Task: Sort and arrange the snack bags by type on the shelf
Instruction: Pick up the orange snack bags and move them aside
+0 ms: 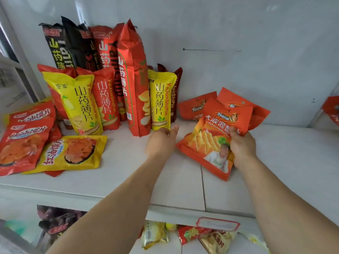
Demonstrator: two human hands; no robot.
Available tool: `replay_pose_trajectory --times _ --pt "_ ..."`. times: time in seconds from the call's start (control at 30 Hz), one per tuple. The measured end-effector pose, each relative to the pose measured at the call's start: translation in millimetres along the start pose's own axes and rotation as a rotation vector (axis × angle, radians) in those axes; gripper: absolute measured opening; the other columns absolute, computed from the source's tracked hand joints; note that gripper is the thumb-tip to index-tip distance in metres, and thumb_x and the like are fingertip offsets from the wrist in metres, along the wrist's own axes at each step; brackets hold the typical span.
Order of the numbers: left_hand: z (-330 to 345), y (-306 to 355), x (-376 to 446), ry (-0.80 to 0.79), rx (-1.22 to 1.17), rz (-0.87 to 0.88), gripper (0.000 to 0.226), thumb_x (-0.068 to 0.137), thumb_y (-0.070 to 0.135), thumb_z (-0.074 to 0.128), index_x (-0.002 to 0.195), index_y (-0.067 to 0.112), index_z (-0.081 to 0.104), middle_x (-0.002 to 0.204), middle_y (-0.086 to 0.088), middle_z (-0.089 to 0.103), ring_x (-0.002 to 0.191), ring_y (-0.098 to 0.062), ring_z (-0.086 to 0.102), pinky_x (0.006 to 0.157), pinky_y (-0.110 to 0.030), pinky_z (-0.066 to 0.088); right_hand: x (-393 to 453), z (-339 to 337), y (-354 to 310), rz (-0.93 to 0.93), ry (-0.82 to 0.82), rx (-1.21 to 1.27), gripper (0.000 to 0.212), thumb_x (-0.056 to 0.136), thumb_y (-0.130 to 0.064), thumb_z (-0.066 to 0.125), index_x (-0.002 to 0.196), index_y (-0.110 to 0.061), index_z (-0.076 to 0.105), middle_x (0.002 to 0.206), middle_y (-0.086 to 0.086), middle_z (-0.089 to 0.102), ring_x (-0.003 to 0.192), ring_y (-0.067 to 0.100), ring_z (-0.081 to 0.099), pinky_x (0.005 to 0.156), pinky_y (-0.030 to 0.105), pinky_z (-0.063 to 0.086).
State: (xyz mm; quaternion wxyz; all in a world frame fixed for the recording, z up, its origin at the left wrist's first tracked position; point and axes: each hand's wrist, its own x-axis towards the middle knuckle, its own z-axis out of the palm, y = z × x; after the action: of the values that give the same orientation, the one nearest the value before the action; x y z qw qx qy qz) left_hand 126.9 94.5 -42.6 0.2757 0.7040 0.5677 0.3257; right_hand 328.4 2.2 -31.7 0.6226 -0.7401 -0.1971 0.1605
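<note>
A: White shelf [128, 173] against pale wall [238, 33]; orange snack bag [211, 142] pinched by right hand [242, 145], tilted above board.

B: Left hand [161, 142] relaxed, fingers loose, beside upright yellow bag [161, 101].

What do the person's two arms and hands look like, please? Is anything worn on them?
Both forearms are bare: no sleeve reaches into the view. The left hand and the right hand have no glove, and no watch, bracelet or ring shows on the sides that the camera sees. No markings are visible on either arm.
</note>
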Motion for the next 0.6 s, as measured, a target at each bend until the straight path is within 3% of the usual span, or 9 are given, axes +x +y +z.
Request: replay_pose_trajectory --times 0.13,0.27,0.4,0.5,0.6 --pt "4.0 13.3 -1.0 -0.036 -0.085 0.029 0.050 0.100 0.055 0.041 0.110 0.014 0.067 0.112 -0.013 0.069 0.109 -0.033 0.060 0.075 -0.030 0.038 -3.3 -13.7 0.6 0.004 0.008 0.015 0.032 0.097 -0.040 0.058 0.114 -0.015 0.066 0.106 0.003 0.069 0.097 0.028 0.067 0.093 0.043 0.053" --pt "15.7 28.9 0.2 -0.099 -0.233 -0.001 0.046 0.102 0.048 0.043 0.113 0.008 0.064 0.117 -0.016 0.067 0.113 -0.034 0.058 0.086 -0.034 0.044 3.5 -29.4 2.2 0.012 0.057 0.035 0.032 0.093 -0.045 0.058 0.107 -0.018 0.067 0.103 0.005 0.072 0.093 0.034 0.070 0.090 0.050 0.056" --pt "32.1 47.9 9.0 -0.154 -0.370 -0.072 0.051 0.101 0.050 0.044 0.119 0.007 0.064 0.120 -0.015 0.066 0.114 -0.035 0.060 0.094 -0.037 0.048 16.7 -43.2 6.3 0.012 0.064 0.063 0.031 0.090 -0.048 0.060 0.102 -0.021 0.067 0.102 0.005 0.073 0.093 0.032 0.069 0.090 0.050 0.056" --pt "47.9 60.1 30.5 -0.186 -0.536 -0.189 0.058 0.096 0.053 0.050 0.118 0.001 0.064 0.120 -0.022 0.067 0.112 -0.038 0.064 0.090 -0.038 0.053 34.7 -46.5 14.2 0.033 0.001 0.105 0.045 0.072 -0.061 0.062 0.093 -0.022 0.068 0.092 0.013 0.075 0.077 0.038 0.068 0.082 0.059 0.057" --pt "65.5 69.7 56.5 -0.210 -0.496 -0.286 0.072 0.085 0.068 0.052 0.111 0.002 0.064 0.111 -0.022 0.070 0.101 -0.038 0.069 0.089 -0.047 0.058 44.1 -50.1 14.7 0.037 -0.076 0.080 0.040 0.078 -0.057 0.062 0.093 -0.020 0.068 0.084 0.014 0.074 0.062 0.030 0.064 0.077 0.055 0.059"
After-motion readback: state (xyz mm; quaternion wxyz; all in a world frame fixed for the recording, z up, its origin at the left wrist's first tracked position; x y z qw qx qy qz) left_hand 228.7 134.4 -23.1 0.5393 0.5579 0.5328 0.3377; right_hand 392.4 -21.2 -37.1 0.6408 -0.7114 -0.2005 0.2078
